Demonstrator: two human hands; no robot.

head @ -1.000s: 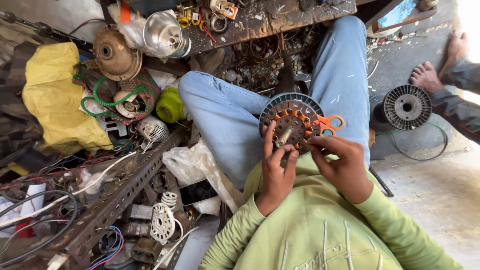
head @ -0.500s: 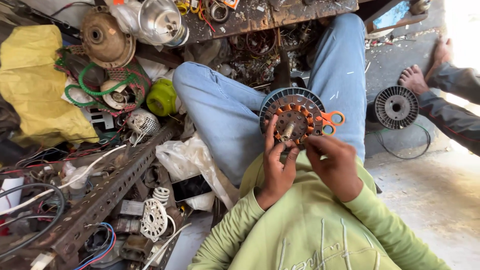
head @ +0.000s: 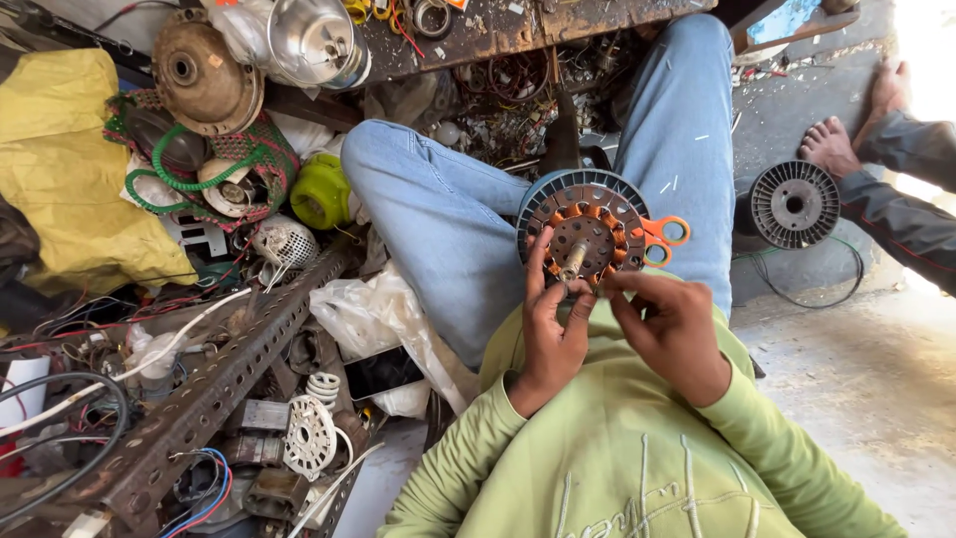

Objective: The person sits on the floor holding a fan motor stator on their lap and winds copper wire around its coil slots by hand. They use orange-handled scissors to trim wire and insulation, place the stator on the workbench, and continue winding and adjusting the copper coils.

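A round fan-motor stator [head: 586, 231] with copper windings and a central shaft rests on my lap, between my jeans-clad legs. My left hand [head: 552, 324] grips its near-left rim, fingers reaching up onto the winding face. My right hand [head: 669, 324] is at the near edge of the stator, fingertips pinched together on something too small to make out. Orange-handled scissors [head: 663, 239] lie against the stator's right side, apart from both hands.
Another person's bare feet [head: 836, 139] and dark sleeve are at the right, beside a black wire spool [head: 794, 204]. Left lie a yellow cloth [head: 70, 169], old motor housings [head: 204, 70], green hose, a slotted angle bar [head: 219, 384], loose wires and a white plastic bag [head: 373, 309].
The view has shifted slightly. My right hand's fingertips have closed in on the stator's near edge. My left hand keeps its hold on the rim.
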